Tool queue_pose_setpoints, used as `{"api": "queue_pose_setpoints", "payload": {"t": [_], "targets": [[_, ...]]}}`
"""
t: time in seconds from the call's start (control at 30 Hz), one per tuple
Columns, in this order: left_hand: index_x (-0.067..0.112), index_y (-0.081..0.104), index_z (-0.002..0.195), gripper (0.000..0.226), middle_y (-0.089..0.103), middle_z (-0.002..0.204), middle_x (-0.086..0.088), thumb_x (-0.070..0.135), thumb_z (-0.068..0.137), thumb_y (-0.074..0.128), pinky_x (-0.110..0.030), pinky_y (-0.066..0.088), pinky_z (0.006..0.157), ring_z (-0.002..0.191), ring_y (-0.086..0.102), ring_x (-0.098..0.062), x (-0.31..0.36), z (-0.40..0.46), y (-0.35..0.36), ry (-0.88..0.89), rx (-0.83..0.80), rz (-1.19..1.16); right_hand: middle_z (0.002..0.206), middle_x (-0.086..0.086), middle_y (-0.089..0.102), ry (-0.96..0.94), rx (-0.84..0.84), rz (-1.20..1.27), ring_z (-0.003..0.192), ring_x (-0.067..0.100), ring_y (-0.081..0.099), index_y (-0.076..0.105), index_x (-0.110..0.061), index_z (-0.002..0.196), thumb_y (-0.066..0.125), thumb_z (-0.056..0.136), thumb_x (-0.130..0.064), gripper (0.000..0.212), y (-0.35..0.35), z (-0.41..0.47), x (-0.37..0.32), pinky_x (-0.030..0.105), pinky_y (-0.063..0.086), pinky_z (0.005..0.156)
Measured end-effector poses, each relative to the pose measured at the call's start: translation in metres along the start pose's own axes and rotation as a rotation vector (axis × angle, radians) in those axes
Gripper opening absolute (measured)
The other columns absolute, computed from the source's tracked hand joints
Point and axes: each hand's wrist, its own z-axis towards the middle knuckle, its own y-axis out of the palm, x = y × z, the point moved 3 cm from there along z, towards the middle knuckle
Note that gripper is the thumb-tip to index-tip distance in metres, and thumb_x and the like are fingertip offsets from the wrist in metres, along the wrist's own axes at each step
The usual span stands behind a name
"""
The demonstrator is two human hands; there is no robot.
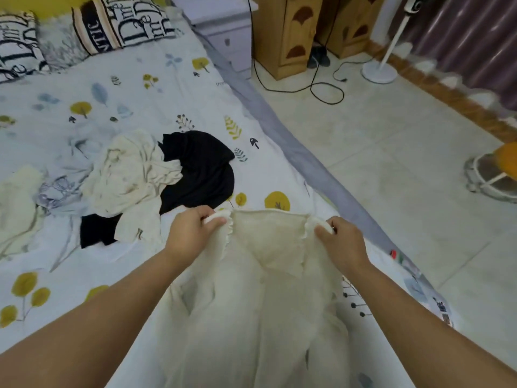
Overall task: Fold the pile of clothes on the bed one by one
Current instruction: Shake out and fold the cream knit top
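Note:
A cream knitted garment [265, 289] hangs stretched between my hands over the near edge of the bed [140, 91]. My left hand [193, 233] pinches its upper left corner, and my right hand [340, 242] pinches the upper right corner. Its lower part drapes down toward me. Behind my left hand lies a pile with a crumpled cream garment [131, 172] on top of a black garment [201, 169]. Another pale piece [16, 203] lies at the far left.
Two lettered pillows [123, 21] sit at the head of the bed. On the tiled floor to the right are a white nightstand [229, 35], wooden cabinets [291, 32], a black cable [321, 91], a fan stand [380, 71] and a stool [495, 175].

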Motion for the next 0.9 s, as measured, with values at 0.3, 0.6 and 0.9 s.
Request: {"api": "queue_pose_setpoints", "payload": {"t": [0.3, 0.6, 0.9], "targets": [[0.007, 0.058, 0.084, 0.029, 0.061, 0.076, -0.004, 0.036, 0.085, 0.062, -0.032, 0.04, 0.065, 0.076, 0.057, -0.023, -0.089, 0.041, 0.077, -0.144, -0.311, 0.289, 0.071, -0.005, 0.046, 0.071, -0.244, -0.135, 0.077, 0.022, 0.048, 0.041, -0.017, 0.074, 0.058, 0.087, -0.022, 0.021, 0.078, 0.061, 0.066, 0.028, 0.031, 0.055], [0.007, 0.049, 0.076, 0.021, 0.042, 0.057, 0.001, 0.019, 0.093, 0.051, -0.031, 0.027, 0.06, 0.064, 0.044, -0.024, -0.094, 0.123, 0.034, -0.03, 0.175, 0.312, 0.099, 0.024, 0.065, -0.19, 0.104, -0.348, 0.094, 0.036, 0.059, 0.059, 0.001, 0.103, 0.06, 0.089, -0.015, 0.021, 0.044, 0.137, 0.039, 0.035, 0.034, 0.071], [0.003, 0.033, 0.141, 0.056, 0.034, 0.142, -0.026, 0.025, 0.092, 0.049, -0.053, 0.027, 0.102, 0.129, 0.034, -0.042, -0.113, 0.111, 0.085, 0.04, 0.096, 0.636, 0.154, 0.021, 0.011, -0.202, 0.05, -0.635, 0.142, 0.033, 0.012, 0.014, -0.014, 0.15, 0.046, 0.095, -0.036, 0.067, 0.105, 0.124, 0.043, 0.045, 0.009, 0.113]]}}
